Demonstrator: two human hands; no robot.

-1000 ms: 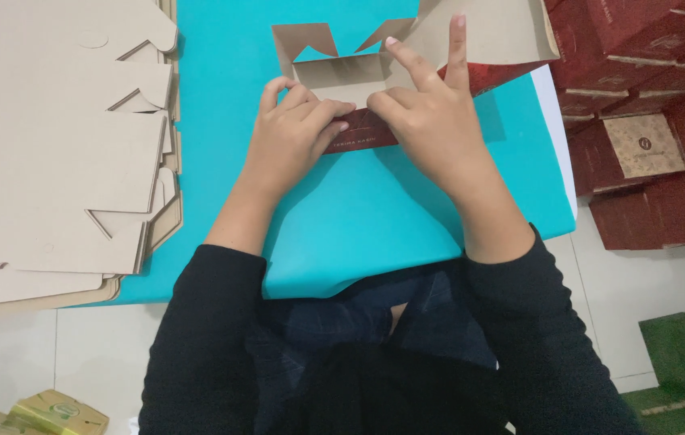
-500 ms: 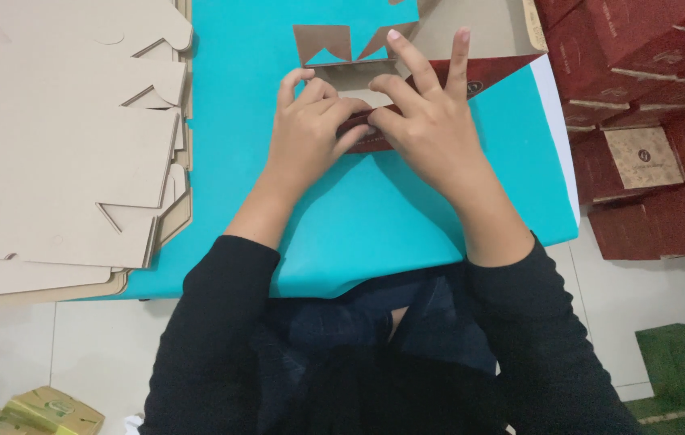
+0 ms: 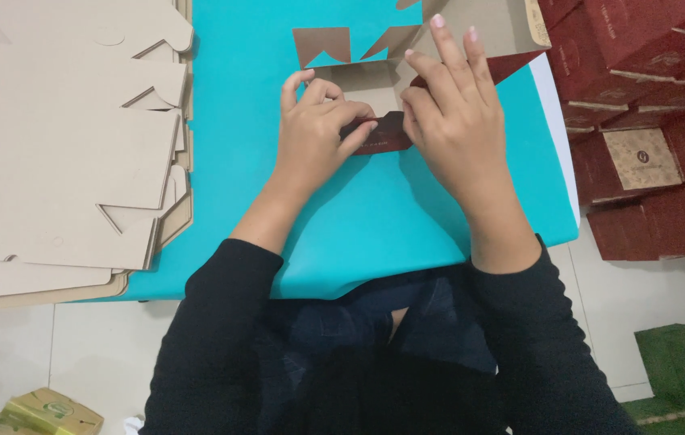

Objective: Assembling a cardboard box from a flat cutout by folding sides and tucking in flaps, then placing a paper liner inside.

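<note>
A die-cut cardboard box blank (image 3: 375,76), brown inside and dark red outside, lies on the turquoise table (image 3: 359,217). My left hand (image 3: 314,133) pinches the near dark red flap (image 3: 383,133) of the blank with thumb and fingers. My right hand (image 3: 451,121) presses on the same flap from the right, with two fingers stretched out over the blank's brown panel. Two pointed brown tabs stick up at the far edge of the blank.
A stack of flat brown cardboard blanks (image 3: 60,145) covers the table's left side. Folded dark red boxes (image 3: 649,129) are piled on the floor to the right. Green boxes (image 3: 681,370) sit at the lower right, yellow-green ones (image 3: 36,411) at the lower left.
Both hands have folded the near flap of the blank inward and slid closer to me. The dark red outer side of the flap now shows between my hands.
</note>
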